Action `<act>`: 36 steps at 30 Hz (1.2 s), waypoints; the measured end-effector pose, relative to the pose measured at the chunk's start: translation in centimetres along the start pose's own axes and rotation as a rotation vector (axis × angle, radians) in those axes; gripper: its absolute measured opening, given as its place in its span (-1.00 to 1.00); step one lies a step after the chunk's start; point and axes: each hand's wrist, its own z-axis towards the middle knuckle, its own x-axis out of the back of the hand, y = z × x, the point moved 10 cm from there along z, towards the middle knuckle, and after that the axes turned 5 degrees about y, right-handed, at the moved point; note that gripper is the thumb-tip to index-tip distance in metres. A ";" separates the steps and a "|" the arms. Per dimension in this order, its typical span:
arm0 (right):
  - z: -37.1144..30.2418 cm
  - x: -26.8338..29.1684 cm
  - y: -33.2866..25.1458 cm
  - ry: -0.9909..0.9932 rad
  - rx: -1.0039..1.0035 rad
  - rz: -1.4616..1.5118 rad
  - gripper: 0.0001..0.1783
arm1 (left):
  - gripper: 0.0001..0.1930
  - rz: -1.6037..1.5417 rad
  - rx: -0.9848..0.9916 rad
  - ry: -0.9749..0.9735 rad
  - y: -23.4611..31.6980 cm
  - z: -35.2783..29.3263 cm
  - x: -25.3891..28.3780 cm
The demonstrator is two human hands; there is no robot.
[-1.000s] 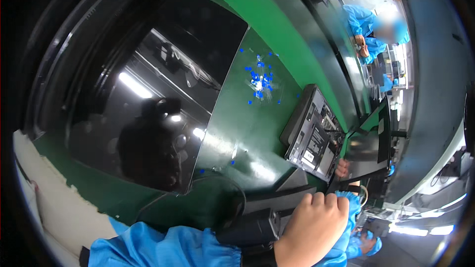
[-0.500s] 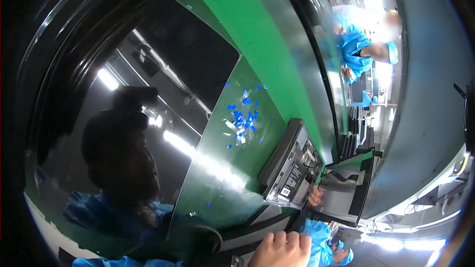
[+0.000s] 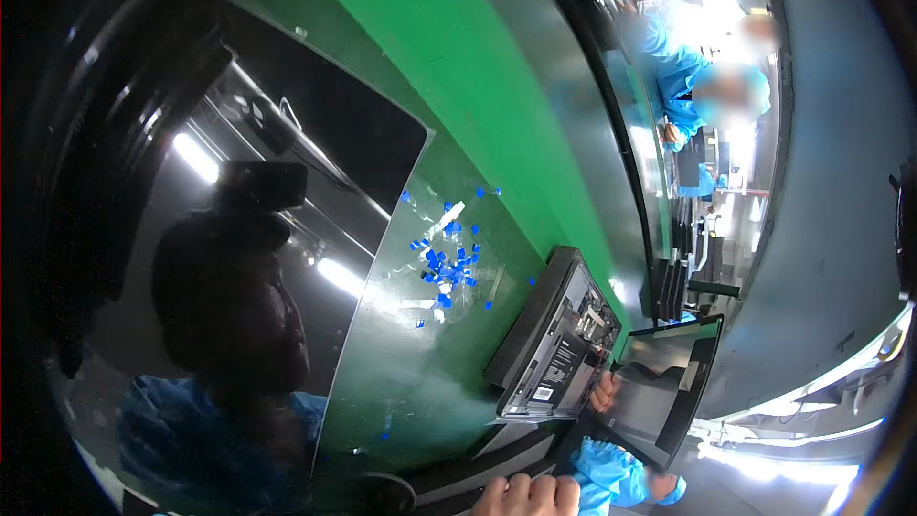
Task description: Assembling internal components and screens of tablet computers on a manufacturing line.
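Observation:
My right hand [image 3: 528,497] shows at the lower edge with its fingers curled and knuckles up, beside dark curved black parts [image 3: 487,480]. What the fingers close on is hidden. My left hand is out of the picture. A large glossy black panel [image 3: 287,315] fills the left side, reflecting lamps and a blue-clad figure. Right of its edge, small blue tabs [image 3: 447,266] and clear or white strips [image 3: 445,221] lie scattered on the green surface [image 3: 458,363]. Farther right stands an opened dark device [image 3: 554,344] with inner parts and a label exposed.
Another person's hand [image 3: 604,392] touches a black-framed panel [image 3: 673,382] beside the device. A co-worker in blue [image 3: 607,473] is at the lower right, others [image 3: 683,72] at the upper right. A bright green band [image 3: 449,96] runs along the bench, bordered by a grey strip [image 3: 583,124].
The view has shifted, so the tabs and the black panel's edge sit farther left and lower. My right hand now shows less, lower in the picture. The blue sleeve at lower left has nearly gone.

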 end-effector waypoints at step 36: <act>-5.7 -14.4 -7.2 1.009 0.505 -0.766 -0.64 | -0.73 0.311 0.132 0.338 -6.4 3.1 0.2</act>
